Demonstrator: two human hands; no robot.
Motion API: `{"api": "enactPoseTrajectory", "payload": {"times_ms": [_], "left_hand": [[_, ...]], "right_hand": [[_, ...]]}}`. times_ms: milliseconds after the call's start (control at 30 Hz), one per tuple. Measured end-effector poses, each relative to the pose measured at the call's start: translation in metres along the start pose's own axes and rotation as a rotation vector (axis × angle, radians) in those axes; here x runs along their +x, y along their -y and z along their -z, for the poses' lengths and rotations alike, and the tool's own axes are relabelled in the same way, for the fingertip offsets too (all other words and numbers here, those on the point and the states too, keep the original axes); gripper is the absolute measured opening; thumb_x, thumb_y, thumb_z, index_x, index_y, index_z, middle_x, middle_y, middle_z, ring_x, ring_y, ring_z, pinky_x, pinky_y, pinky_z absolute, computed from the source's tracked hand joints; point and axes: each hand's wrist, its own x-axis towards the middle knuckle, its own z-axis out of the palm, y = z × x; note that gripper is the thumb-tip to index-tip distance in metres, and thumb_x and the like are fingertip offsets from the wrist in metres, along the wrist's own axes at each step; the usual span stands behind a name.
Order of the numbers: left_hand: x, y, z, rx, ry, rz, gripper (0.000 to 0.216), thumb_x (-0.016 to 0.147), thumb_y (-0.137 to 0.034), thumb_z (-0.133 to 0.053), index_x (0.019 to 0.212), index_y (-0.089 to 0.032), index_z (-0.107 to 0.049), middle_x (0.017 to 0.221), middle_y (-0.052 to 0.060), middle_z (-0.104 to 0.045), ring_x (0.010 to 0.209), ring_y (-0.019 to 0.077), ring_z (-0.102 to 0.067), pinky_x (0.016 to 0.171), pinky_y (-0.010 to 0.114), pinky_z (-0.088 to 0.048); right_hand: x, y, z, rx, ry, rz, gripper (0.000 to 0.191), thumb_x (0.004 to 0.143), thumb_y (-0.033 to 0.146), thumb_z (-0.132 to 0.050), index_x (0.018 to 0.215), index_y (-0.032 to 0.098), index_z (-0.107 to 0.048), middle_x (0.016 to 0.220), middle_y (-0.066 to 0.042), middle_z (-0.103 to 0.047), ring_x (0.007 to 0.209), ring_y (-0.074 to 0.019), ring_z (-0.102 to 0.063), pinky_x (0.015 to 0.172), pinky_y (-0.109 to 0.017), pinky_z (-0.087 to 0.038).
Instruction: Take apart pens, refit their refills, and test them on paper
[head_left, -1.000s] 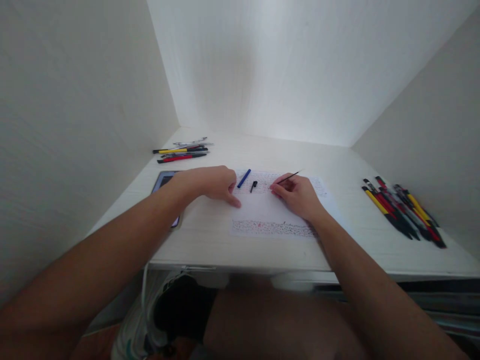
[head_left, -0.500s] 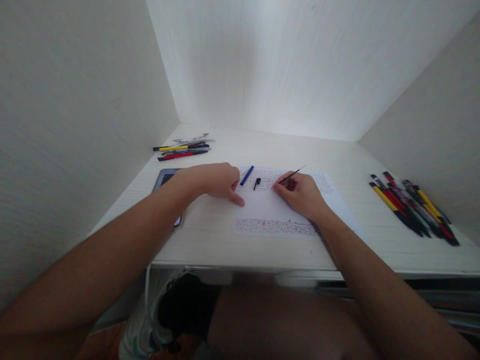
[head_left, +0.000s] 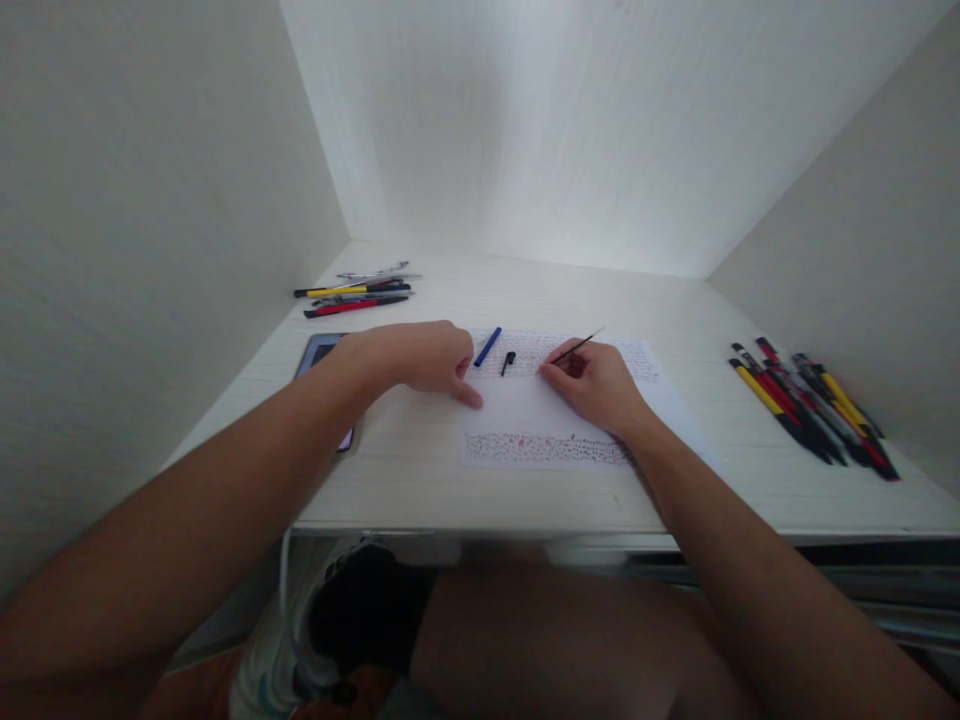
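My right hand (head_left: 596, 385) pinches a thin dark pen refill (head_left: 576, 348) with a pale upper end, its lower tip near the written lines. It rests on a white sheet of paper (head_left: 517, 408) that bears small dense writing at the top and a band of dark and red marks at the bottom. At the sheet's left edge lies my left hand (head_left: 442, 360), fingers bent and thumb stretched apart, with nothing visible in it. Between the hands, a blue pen barrel (head_left: 487, 347) and a small black pen cap (head_left: 508, 361) lie on the paper.
A phone (head_left: 319, 350) lies partly under my left forearm. Several pens (head_left: 360, 290) are grouped at the back left, and another pile of pens (head_left: 814, 405) lies at the right. Pale panels enclose the white desk (head_left: 465, 505). A white cable (head_left: 284, 575) hangs at the front edge.
The whole view has shifted slightly, so everything appears a little further left. Both hands keep nearly the same pose on the paper, and the right still grips the pen refill.
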Motion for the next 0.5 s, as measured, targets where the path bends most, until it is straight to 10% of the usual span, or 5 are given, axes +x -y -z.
{"api": "enactPoseTrajectory", "payload": {"times_ms": [500], "left_hand": [[-0.0076,-0.0076,0.0056,-0.016,-0.004,-0.007,0.044,0.079,-0.060,-0.067,0.092,-0.017,-0.069,0.098,0.009,-0.069,0.078,0.0184,-0.057,0.068,0.028,-0.038]], "right_hand": [[-0.0009,0.0012,-0.0001,-0.002,-0.012,-0.004,0.012,0.084,0.025,-0.065,0.082,0.016,-0.072,0.075,-0.006,-0.069,0.063,-0.0178,-0.058,0.058,-0.032,-0.041]]}}
